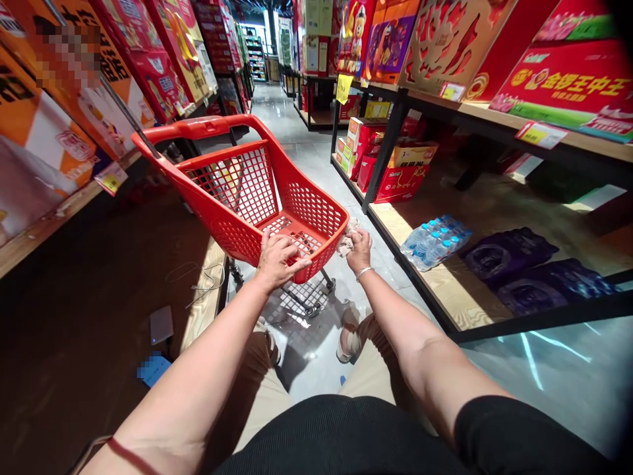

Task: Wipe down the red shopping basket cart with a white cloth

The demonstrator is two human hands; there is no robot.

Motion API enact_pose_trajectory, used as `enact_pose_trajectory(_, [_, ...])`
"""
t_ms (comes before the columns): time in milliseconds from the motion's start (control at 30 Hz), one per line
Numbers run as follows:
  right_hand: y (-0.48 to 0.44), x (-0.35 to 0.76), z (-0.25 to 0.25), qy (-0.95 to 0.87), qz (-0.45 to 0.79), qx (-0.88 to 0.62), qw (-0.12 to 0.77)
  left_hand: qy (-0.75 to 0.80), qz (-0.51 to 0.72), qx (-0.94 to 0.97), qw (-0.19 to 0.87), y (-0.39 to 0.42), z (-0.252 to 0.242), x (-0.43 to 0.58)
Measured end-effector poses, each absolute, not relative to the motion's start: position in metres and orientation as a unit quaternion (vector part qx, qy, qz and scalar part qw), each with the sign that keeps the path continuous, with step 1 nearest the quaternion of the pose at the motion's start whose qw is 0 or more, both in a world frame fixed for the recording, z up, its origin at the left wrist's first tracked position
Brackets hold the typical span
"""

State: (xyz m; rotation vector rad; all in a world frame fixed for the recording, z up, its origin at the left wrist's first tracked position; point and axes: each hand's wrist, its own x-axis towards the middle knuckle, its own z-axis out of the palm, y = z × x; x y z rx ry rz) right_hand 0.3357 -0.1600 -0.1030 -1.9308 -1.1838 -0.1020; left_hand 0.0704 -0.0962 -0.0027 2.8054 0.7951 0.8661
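A red plastic shopping cart stands in the aisle in front of me, its basket holding no goods. My left hand rests on the basket's near rim, thumb and fingers bent over the edge and gripping it. Beside the basket's right corner, my right hand is closed on a crumpled, pale patterned cloth. The cloth touches or nearly touches the outside of that corner; the exact contact is hidden. Below the basket, the cart's wheels stand on the shiny floor.
Shelves with boxed goods line both sides. On the right lower shelf lie a pack of water bottles and dark purple packs. At left are a phone-like device, a blue item and a white cable.
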Motion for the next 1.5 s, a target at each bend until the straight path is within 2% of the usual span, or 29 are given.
enact_pose_trajectory(133, [-0.162, 0.300, -0.117, -0.463, -0.011, -0.803, 0.375, 0.264, 0.303, 0.915, 0.045, -0.097, -0.002, 0.065])
enact_pose_trajectory(300, [-0.203, 0.228, -0.133, -0.571, 0.024, -0.760, 0.308, 0.264, 0.315, 0.910, 0.047, -0.094, -0.001, 0.053])
enact_pose_trajectory(467, [-0.226, 0.227, -0.090, -0.656, -0.020, -0.678, 0.331, 0.250, 0.329, 0.909, 0.062, -0.086, -0.001, 0.035])
enact_pose_trajectory(633, [-0.207, 0.277, -0.027, -0.639, -0.114, -0.675, 0.350, 0.247, 0.319, 0.913, 0.065, -0.081, 0.000, 0.023])
enact_pose_trajectory(800, [-0.193, 0.258, 0.004, -0.688, -0.071, -0.664, 0.283, 0.240, 0.311, 0.918, 0.057, -0.080, 0.003, 0.019])
enact_pose_trajectory(933, [-0.196, 0.229, 0.019, -0.761, -0.066, -0.614, 0.198, 0.245, 0.302, 0.919, 0.058, -0.079, 0.005, 0.015])
enact_pose_trajectory(1133, [-0.177, 0.283, 0.034, -0.760, -0.110, -0.635, 0.090, 0.254, 0.292, 0.919, 0.073, -0.078, 0.008, 0.013])
enact_pose_trajectory(1300, [-0.172, 0.309, 0.037, -0.746, -0.095, -0.656, 0.065, 0.240, 0.303, 0.919, 0.072, -0.075, 0.007, 0.016])
enact_pose_trajectory(1500, [-0.189, 0.246, 0.043, -0.767, -0.097, -0.634, 0.033, 0.235, 0.291, 0.925, 0.066, -0.071, 0.010, 0.013])
